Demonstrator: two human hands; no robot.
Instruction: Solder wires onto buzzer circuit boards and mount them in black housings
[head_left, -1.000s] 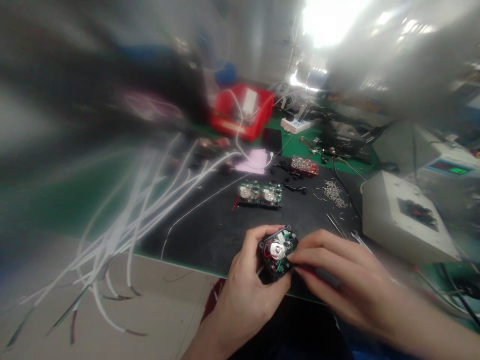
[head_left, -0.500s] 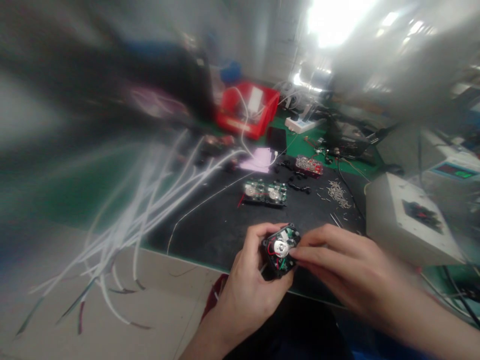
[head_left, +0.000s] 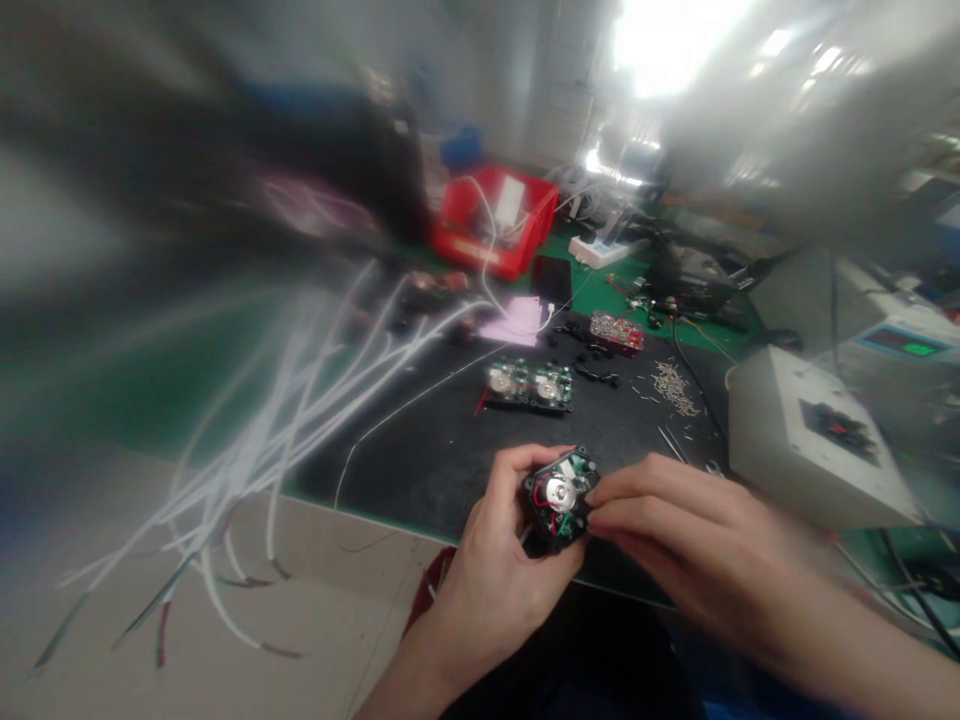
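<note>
My left hand (head_left: 510, 560) is wrapped round a small black-framed electronic module (head_left: 561, 500) with a round silvery motor-like part, red wires and a green circuit board. It is held above the near edge of the black mat. My right hand (head_left: 675, 515) meets the module's right side, its fingers pinched together at the rim. Whatever may lie between those fingertips is hidden. Beyond the hands, two similar modules (head_left: 529, 386) lie side by side on the mat, a red wire at their left end.
White cables (head_left: 300, 400) with dark ends hang over the left edge of the black mat (head_left: 420, 450). Loose small metal pins (head_left: 675, 388) and thin tools lie right, beside a whitish box (head_left: 810, 440). Farther back are a red bin (head_left: 487, 255) and pink paper (head_left: 514, 320).
My right fingertips have shifted off the silvery part to the module's right rim. The left hand and module have barely moved.
</note>
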